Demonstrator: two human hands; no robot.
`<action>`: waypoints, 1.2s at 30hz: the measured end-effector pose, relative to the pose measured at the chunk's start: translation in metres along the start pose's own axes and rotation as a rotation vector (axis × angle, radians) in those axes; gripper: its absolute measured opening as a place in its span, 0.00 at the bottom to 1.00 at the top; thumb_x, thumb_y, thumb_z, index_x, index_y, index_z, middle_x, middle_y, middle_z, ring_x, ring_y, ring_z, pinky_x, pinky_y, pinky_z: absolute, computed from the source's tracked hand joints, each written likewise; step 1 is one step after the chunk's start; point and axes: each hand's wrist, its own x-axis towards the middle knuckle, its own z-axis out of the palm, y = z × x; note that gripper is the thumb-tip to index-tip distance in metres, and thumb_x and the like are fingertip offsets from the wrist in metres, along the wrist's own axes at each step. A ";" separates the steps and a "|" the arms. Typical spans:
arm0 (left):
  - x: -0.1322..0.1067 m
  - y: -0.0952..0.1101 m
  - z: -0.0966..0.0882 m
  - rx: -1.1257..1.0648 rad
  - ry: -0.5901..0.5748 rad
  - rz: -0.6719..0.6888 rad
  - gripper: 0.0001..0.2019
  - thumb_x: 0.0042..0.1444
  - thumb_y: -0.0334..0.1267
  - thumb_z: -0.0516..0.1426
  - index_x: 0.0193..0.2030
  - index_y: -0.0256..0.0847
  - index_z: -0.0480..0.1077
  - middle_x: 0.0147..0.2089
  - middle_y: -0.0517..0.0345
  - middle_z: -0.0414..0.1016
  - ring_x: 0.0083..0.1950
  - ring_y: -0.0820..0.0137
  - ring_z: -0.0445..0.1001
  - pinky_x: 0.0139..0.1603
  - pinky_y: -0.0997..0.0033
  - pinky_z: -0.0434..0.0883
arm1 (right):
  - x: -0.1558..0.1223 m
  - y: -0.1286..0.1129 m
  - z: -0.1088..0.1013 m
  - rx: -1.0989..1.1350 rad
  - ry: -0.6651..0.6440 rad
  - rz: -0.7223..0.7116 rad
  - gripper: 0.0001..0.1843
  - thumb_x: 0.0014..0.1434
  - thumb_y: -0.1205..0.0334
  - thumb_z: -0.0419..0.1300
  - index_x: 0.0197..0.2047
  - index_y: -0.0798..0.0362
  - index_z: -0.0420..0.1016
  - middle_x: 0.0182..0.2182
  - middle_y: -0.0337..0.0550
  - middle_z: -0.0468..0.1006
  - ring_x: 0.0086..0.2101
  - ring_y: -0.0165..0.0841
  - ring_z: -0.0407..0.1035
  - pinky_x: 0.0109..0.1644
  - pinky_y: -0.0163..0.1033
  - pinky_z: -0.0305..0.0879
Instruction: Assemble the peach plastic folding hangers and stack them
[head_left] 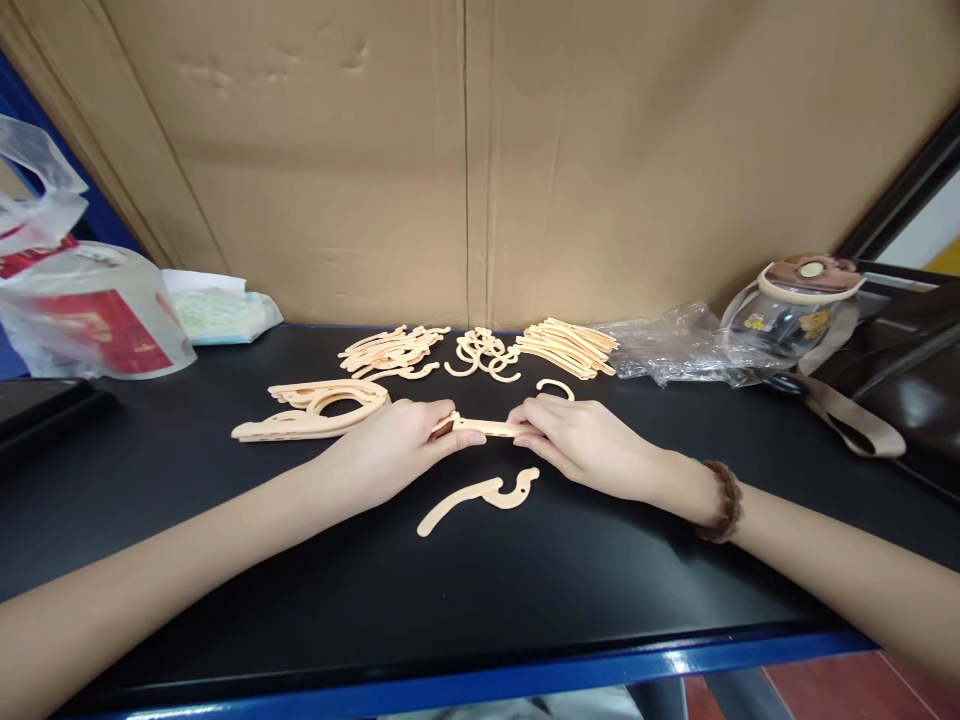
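- Bag (112,325) and packet (221,315), far left on the tabletop (375,610).
- Stacked pale hangers (300,428), left of centre.
- Left hand (401,435): grip pinching one end of a pale bar (493,428) at centre.
- Curved pieces (391,350) piled behind that hand.
- Hooks (486,347) piled behind the bar; jointed piece (466,494) lying in front.
- Strips (568,348), piled.
- Right hand (581,440): grip pinching the bar's other end, single hook (556,383) behind.
- Clear wrap (664,345), then bottle (799,315).

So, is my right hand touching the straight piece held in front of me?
Touching. The head view shows your right hand with thumb and fingers closed around the right end of the straight piece.
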 end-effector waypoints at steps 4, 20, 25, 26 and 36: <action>0.000 0.002 0.000 0.037 0.004 -0.033 0.24 0.59 0.60 0.47 0.24 0.43 0.54 0.20 0.64 0.61 0.21 0.70 0.61 0.23 0.72 0.52 | 0.000 0.000 0.000 -0.014 0.016 -0.003 0.09 0.69 0.60 0.47 0.43 0.54 0.65 0.36 0.42 0.75 0.35 0.32 0.69 0.34 0.37 0.62; -0.001 -0.001 -0.005 0.234 -0.097 0.086 0.21 0.64 0.56 0.42 0.27 0.43 0.56 0.18 0.64 0.59 0.20 0.69 0.61 0.22 0.72 0.50 | 0.000 -0.003 -0.002 0.004 -0.017 -0.018 0.09 0.68 0.61 0.48 0.42 0.54 0.66 0.35 0.42 0.73 0.34 0.31 0.68 0.37 0.36 0.63; 0.000 -0.004 -0.004 0.260 -0.100 0.104 0.20 0.64 0.55 0.43 0.27 0.43 0.55 0.18 0.64 0.60 0.20 0.68 0.62 0.22 0.72 0.51 | -0.001 -0.003 -0.002 0.016 -0.024 -0.013 0.08 0.68 0.61 0.49 0.41 0.54 0.66 0.35 0.41 0.73 0.35 0.31 0.67 0.37 0.35 0.62; 0.000 -0.003 -0.004 0.255 -0.099 0.105 0.20 0.64 0.55 0.43 0.27 0.43 0.55 0.18 0.64 0.60 0.20 0.69 0.63 0.22 0.72 0.51 | -0.001 -0.003 -0.003 0.020 -0.026 -0.010 0.08 0.68 0.60 0.49 0.41 0.53 0.66 0.36 0.41 0.73 0.35 0.31 0.67 0.37 0.35 0.62; -0.002 0.001 -0.005 0.287 -0.106 0.122 0.21 0.65 0.53 0.41 0.29 0.42 0.61 0.18 0.62 0.64 0.19 0.68 0.65 0.21 0.71 0.52 | 0.000 -0.004 -0.003 0.006 -0.016 -0.012 0.09 0.68 0.59 0.49 0.41 0.53 0.67 0.36 0.40 0.73 0.35 0.30 0.67 0.37 0.35 0.62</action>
